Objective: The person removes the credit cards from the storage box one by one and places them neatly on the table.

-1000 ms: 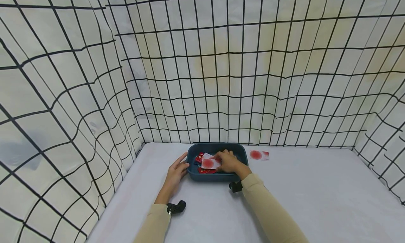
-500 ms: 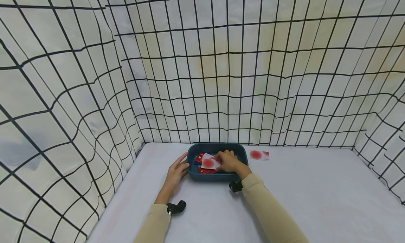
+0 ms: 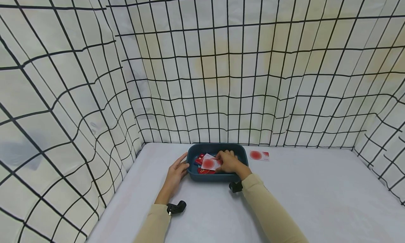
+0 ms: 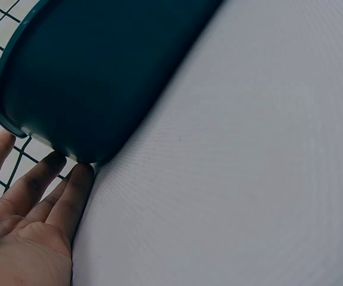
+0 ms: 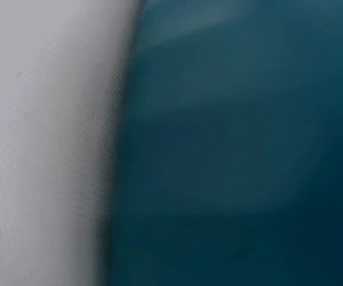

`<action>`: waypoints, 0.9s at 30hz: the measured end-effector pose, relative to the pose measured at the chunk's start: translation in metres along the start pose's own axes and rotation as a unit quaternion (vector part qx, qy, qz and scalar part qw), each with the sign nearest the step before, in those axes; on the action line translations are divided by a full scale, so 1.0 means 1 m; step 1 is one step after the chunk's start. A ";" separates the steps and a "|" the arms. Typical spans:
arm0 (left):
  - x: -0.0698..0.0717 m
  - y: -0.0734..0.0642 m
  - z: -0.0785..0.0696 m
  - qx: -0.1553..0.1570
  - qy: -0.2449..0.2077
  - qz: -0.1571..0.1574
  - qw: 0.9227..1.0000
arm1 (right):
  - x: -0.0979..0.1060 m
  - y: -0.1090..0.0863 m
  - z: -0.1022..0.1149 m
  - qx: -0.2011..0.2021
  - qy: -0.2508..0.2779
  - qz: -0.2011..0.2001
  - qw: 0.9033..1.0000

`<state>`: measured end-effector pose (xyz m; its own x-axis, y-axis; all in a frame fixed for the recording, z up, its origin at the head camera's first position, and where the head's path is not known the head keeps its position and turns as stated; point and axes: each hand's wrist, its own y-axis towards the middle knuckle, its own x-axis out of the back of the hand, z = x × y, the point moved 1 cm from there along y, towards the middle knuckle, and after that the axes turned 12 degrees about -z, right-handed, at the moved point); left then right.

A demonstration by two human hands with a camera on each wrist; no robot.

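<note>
A dark teal bin (image 3: 218,178) stands at the back of the white table, holding several red and white items. Over its contents, my right hand (image 3: 229,161) reaches in and pinches a white card with a red circle (image 3: 209,164) by its right end. Beneath the card lie another pale card (image 3: 207,156), a small red packet (image 3: 199,159) and a red piece with light lettering (image 3: 205,171). My left hand (image 3: 175,172) rests its extended fingers against the bin's left end; the left wrist view shows fingertips (image 4: 83,170) at its outer wall. In the right wrist view, bin wall (image 5: 231,161) hides my hand.
To the right of the bin, a similar red-circled card (image 3: 259,155) lies flat on the white tabletop (image 3: 300,190). A black net (image 3: 227,76) over white sheeting rises right behind the table and along both sides.
The card in my right hand has turned slightly, its right end dipping a little toward me, with only small finger motion. My left hand and the bin stay in place.
</note>
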<state>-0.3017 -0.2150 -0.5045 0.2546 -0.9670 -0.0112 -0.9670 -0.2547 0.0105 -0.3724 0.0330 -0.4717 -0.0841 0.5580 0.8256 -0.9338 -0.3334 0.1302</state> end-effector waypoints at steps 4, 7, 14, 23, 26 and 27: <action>0.000 0.000 -0.001 0.001 0.000 0.002 1.000 | 0.000 0.001 0.000 0.000 0.000 -0.008 1.000; 0.000 -0.001 -0.001 0.005 -0.004 0.001 1.000 | 0.000 0.001 0.000 0.002 0.000 -0.014 1.000; 0.000 0.000 0.001 -0.002 -0.001 -0.002 1.000 | 0.000 0.000 0.000 0.020 0.007 -0.030 0.999; 0.001 -0.001 0.001 -0.001 -0.002 -0.002 1.000 | 0.000 0.002 0.001 0.027 0.041 -0.040 0.998; 0.000 -0.001 0.001 0.002 -0.007 -0.003 1.000 | 0.001 0.002 0.001 0.020 0.065 -0.046 0.997; 0.000 0.000 0.001 0.000 -0.008 -0.002 1.000 | 0.002 0.002 0.001 0.019 0.073 -0.048 0.996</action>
<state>-0.3012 -0.2154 -0.5053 0.2582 -0.9657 -0.0267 -0.9659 -0.2586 0.0095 -0.3736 0.0325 -0.4696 -0.0474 0.6926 0.7198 -0.9267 -0.2995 0.2272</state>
